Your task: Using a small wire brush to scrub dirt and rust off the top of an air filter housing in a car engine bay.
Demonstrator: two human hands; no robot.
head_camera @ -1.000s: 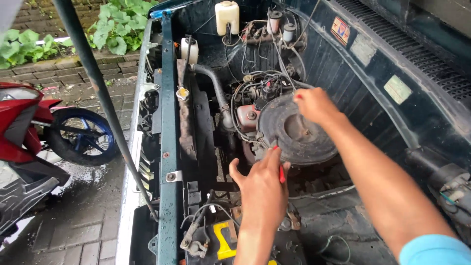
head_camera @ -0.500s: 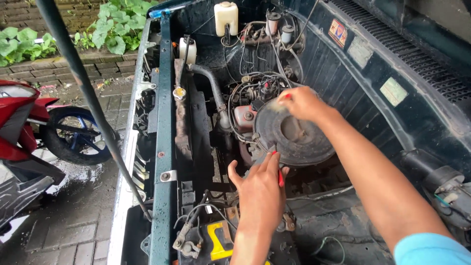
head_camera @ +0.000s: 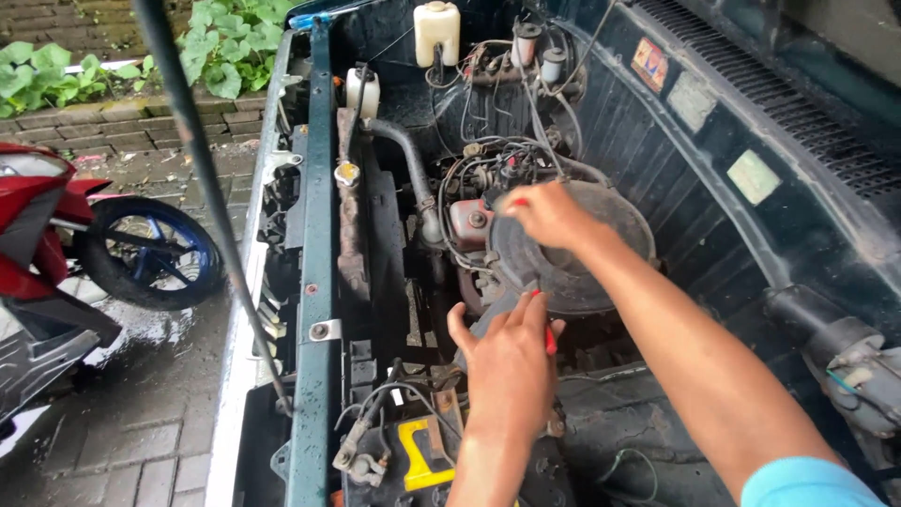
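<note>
Our right hand rests palm down, fingers curled, on the far rim of the round dark air cleaner cover in the middle of the engine bay. Our left hand is just beside its near edge, fingers loosely around a red-handled tool. Three rectangular stickers, one reddish and two pale, dot the bay's right wall.

Left hand raised with back toward camera, fingers spread and curled; right hand reaches forward on an outstretched arm, fingers bent downward.
</note>
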